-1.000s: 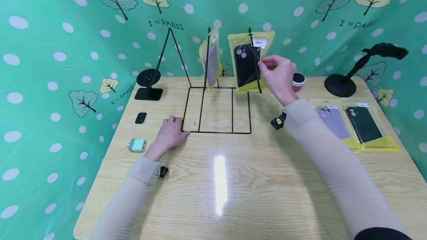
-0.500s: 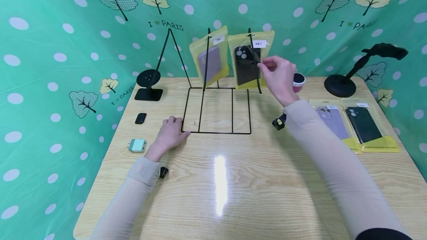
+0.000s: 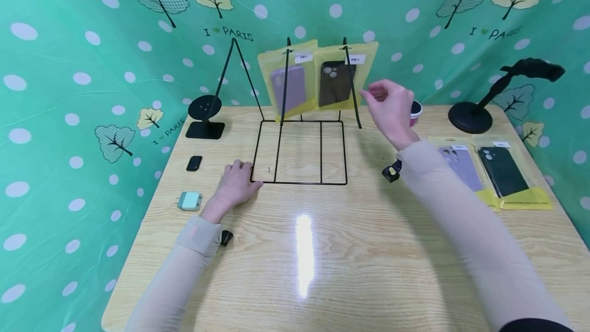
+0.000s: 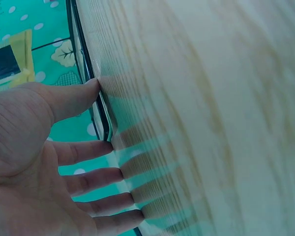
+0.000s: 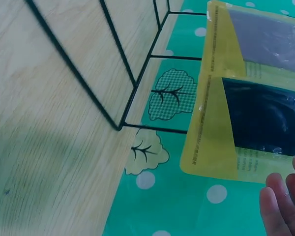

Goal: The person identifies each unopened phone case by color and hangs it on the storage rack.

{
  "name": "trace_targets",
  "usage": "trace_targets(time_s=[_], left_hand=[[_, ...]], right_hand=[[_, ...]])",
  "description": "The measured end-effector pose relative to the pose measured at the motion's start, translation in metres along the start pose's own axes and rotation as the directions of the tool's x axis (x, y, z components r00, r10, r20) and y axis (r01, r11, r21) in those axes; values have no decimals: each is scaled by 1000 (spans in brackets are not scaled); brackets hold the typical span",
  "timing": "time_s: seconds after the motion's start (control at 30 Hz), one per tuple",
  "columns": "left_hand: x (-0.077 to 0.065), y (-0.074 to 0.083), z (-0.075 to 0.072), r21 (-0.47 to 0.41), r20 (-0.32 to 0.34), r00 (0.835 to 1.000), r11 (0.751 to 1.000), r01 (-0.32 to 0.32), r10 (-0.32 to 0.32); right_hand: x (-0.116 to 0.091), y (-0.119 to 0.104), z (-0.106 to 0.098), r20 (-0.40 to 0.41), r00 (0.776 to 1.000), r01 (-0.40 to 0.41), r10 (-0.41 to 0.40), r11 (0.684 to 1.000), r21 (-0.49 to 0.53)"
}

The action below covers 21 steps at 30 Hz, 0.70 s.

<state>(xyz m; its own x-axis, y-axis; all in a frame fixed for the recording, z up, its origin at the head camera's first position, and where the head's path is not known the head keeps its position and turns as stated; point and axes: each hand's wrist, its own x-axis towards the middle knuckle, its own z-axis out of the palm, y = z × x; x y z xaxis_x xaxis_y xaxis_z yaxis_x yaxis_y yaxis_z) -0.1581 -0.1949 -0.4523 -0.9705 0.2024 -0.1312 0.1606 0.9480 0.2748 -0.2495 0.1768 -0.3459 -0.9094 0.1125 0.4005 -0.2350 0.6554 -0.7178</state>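
A black wire display rack (image 3: 299,183) stands on the table, its base flat. From its arms hang two yellow-edged clear bags, one with a lilac phone case (image 3: 295,88) and one with a black phone case (image 3: 334,86). They swing edge against edge. My left hand (image 3: 234,186) rests at the base's front left corner; in the left wrist view its straight thumb and fingertips touch the wire and tabletop. Just right of the black case's bag is my right hand (image 3: 389,111), fingers loosely bent and holding nothing. In the right wrist view its fingertips (image 5: 270,199) show below that bag.
Two more bagged phone cases (image 3: 502,173) lie at the right. A black stand (image 3: 470,118) and a small tub (image 3: 415,110) are behind them. At the left are a round-headed black stand (image 3: 205,117), a small black object (image 3: 194,163) and a mint charger (image 3: 190,201).
The right hand has let go of the black case's bag and drawn slightly right. The lilac case's bag has turned to face forward, and both bags now meet. The left hand stays put.
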Motion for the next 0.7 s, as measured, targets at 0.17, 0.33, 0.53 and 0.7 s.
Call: trace_targets(time_s=[0.17, 0.33, 0.53, 0.7], left_hand=[[1, 0, 1, 5, -6, 1000, 1000, -4, 4], [2, -1, 1, 9, -9, 1000, 1000, -5, 5], [2, 0, 0, 6, -3, 1000, 1000, -10, 10], [0, -1, 0, 0, -3, 1000, 1000, -8, 8]], right_hand=[[-9, 13, -13, 32, 999, 28, -27, 999, -45], [-24, 34, -33, 145, 989, 23, -4, 991, -130], [-47, 65, -62, 329, 934, -56, 138, 967, -248], [-64, 90, -84, 377, 893, -103, 246, 927, -360]])
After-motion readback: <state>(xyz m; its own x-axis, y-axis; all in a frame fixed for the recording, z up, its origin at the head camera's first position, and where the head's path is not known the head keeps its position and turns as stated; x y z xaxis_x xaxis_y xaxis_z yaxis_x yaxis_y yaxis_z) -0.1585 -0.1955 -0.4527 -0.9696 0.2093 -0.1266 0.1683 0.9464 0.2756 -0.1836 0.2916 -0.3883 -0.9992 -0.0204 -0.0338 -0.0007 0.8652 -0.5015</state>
